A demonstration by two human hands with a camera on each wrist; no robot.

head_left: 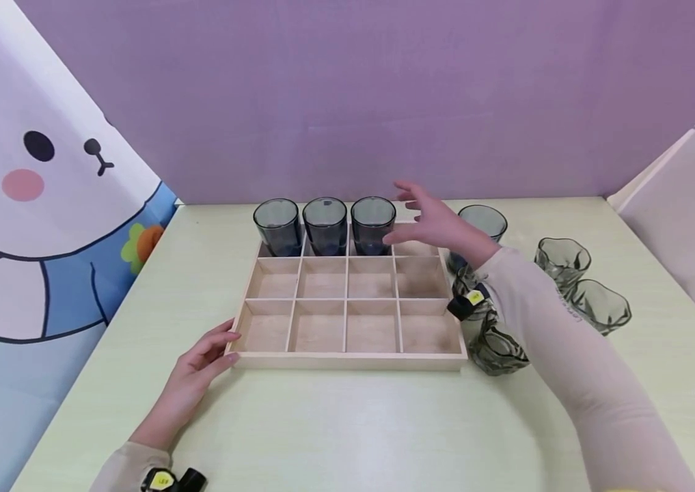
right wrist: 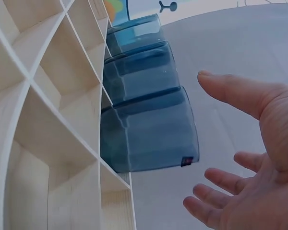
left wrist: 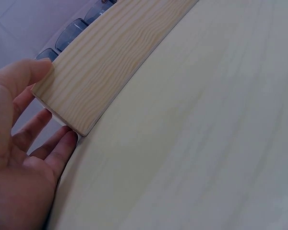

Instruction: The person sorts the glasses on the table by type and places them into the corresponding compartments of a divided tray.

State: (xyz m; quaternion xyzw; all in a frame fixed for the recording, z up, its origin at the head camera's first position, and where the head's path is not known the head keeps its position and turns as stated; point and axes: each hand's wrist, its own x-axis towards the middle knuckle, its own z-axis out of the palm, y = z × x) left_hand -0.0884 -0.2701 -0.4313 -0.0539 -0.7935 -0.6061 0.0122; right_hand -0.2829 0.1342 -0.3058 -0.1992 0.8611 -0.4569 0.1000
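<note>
A wooden compartment box (head_left: pixel 347 362) lies on the table, with three smooth blue-grey glasses standing in its back row: a left glass (head_left: pixel 277 229), a middle glass (head_left: pixel 325 229) and a right glass (head_left: pixel 373 229). My left hand (head_left: pixel 196 369) touches the box's front left corner, thumb on the front wall and fingers along the side in the left wrist view. Beside the right glass (right wrist: pixel 149 129), my right hand (head_left: pixel 436 222) hovers over the back right compartment. Its thumb and fingers are spread, with nothing between them in the right wrist view.
A fourth smooth glass (head_left: pixel 484 220) stands right of the box, partly behind my right wrist. Several wavy clear-grey glasses stand nearby, including a front one (head_left: pixel 497 352), a back one (head_left: pixel 562 260) and an outer one (head_left: pixel 599 305). A purple backdrop (head_left: pixel 347 102) rises behind the table.
</note>
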